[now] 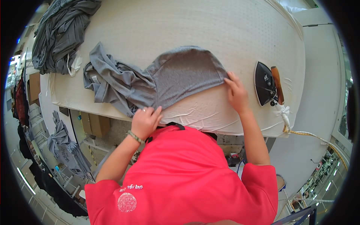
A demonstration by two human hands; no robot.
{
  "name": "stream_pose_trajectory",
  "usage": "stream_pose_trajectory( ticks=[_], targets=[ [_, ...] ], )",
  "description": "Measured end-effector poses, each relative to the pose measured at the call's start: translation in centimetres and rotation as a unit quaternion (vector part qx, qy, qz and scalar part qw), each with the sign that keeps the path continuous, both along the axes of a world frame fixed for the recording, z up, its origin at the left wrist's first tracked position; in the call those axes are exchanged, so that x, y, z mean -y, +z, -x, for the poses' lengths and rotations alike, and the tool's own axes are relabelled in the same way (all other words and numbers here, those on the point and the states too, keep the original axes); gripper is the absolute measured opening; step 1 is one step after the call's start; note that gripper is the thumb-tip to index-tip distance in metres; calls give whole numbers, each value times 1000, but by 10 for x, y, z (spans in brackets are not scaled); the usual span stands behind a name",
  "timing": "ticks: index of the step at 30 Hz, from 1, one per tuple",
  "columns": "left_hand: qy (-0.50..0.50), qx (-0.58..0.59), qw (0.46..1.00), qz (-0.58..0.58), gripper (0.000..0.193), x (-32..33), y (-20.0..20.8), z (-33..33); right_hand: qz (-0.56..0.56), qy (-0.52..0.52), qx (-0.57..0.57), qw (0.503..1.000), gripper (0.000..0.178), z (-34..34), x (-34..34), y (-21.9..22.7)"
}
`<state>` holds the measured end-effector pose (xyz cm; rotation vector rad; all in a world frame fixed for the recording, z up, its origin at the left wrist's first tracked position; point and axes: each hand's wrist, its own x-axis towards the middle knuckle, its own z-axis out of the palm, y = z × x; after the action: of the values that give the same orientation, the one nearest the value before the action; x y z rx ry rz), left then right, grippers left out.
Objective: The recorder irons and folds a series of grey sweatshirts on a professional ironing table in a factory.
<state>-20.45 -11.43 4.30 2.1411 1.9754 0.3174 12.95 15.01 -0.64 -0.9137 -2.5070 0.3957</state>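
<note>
A grey knit garment (123, 82) lies on the pale padded table, its body bunched in folds on the left. One sleeve (187, 71) is spread flat toward the right. My left hand (145, 122), with a ring and a beaded bracelet on that arm, pinches the garment's near edge where sleeve and body meet. At the sleeve's far right end, my right hand (237, 92) grips the cuff edge between thumb and fingers. The fingertips of both hands are partly hidden against the cloth.
A black iron (264, 83) with a wooden handle rests right of my right hand, its hose (318, 138) running off the table's right edge. A heap of grey garments (62, 35) sits at the far left. More grey cloth (67, 148) hangs below left, near a cardboard box (98, 125).
</note>
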Motion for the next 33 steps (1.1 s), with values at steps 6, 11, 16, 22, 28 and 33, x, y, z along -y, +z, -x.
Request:
stream_pose_trajectory(
  ticks=[6, 11, 16, 22, 28, 33],
  targets=[
    [-58, 148, 976, -151, 32, -111, -36, -29, 177, -166, -55, 969, 32, 64, -26, 7],
    [-12, 35, 986, -161, 43, -140, -48, -50, 120, -169, 98, 973, 33, 102, -34, 9],
    [99, -11, 989, -105, 54, -144, -56, -61, 11, -173, -25, 984, 35, 84, -38, -9],
    [-115, 72, 987, -89, 53, -153, -70, -50, 39, -168, 0, 985, 35, 66, -30, -19],
    [-89, 45, 993, -61, 55, -149, -52, -60, 3, -174, 45, 984, 41, 56, -24, -15],
    [-196, 41, 977, -71, 58, -171, -71, -92, 9, -199, 33, 979, 35, 55, -21, -35]
  ],
)
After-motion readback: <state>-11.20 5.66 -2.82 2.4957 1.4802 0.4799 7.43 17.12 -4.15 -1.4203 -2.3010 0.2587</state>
